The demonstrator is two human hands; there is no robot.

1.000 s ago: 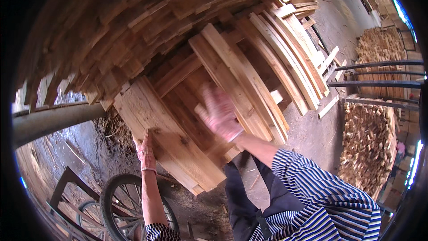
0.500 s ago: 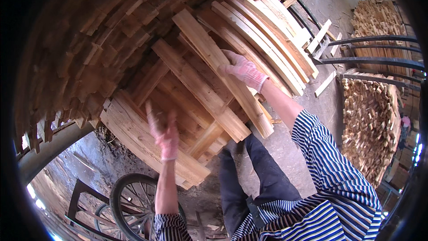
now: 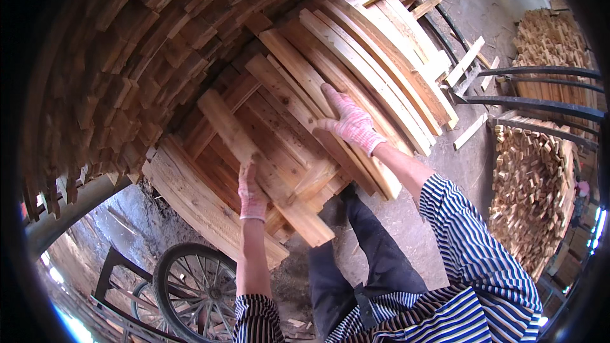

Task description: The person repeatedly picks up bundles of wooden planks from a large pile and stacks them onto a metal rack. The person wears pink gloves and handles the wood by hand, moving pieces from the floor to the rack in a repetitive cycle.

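My left hand (image 3: 252, 195), in a pink-and-white knit glove, is closed on the near side of a wooden board (image 3: 229, 128). That board slants across the inner part of the lumber stack and is slightly blurred. My right hand (image 3: 353, 122), gloved alike, rests with thumb and fingers spread on a group of boards (image 3: 289, 57) lying side by side at the stack's right part. Just left of it, another board (image 3: 279, 89) lies against this group. Under and between my hands, lower layers of boards (image 3: 267, 121) show.
A tall wall of stacked wood ends (image 3: 140, 38) rises at the far left. Near left stands a spoked cart wheel (image 3: 210, 292). To the right are dark metal bars (image 3: 527, 100) and a pile of cut sticks (image 3: 527, 184). Loose slats (image 3: 470, 131) lie on the floor.
My left hand has gone from a blurred, empty reach to a hold on a board. The board that lay between my hands now sits farther right, beside my right hand, whose fingers have spread.
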